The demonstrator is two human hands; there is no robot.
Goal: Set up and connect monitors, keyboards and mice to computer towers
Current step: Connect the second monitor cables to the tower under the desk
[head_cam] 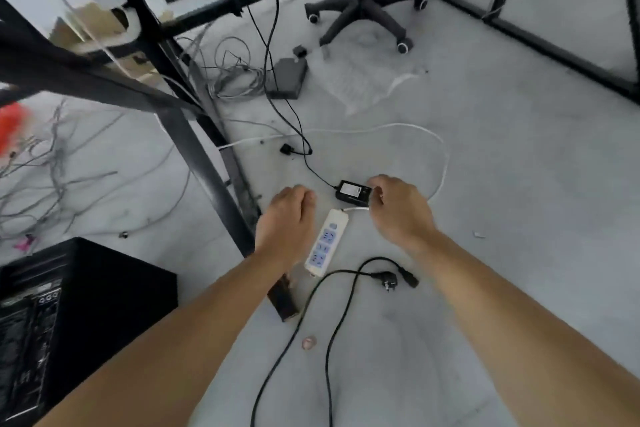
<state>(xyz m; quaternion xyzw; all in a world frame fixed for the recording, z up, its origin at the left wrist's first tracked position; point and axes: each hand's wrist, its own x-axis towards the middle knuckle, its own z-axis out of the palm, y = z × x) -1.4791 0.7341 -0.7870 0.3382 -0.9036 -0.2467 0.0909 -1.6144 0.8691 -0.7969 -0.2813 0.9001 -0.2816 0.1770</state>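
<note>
On floor (485, 156) at desk leg (207, 163): my right hand (398, 211) pinches adapter (351, 191), left hand (287, 215) loosely curled, empty. Power hookup, I reckon; power strip (325, 243) next.

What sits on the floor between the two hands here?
In the head view, the upper end of the white power strip and, just beyond it, a black power adapter lie between the left hand and the right hand.

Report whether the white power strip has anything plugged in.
Empty: the white power strip shows bare blue sockets; the black plug lies loose.
</note>
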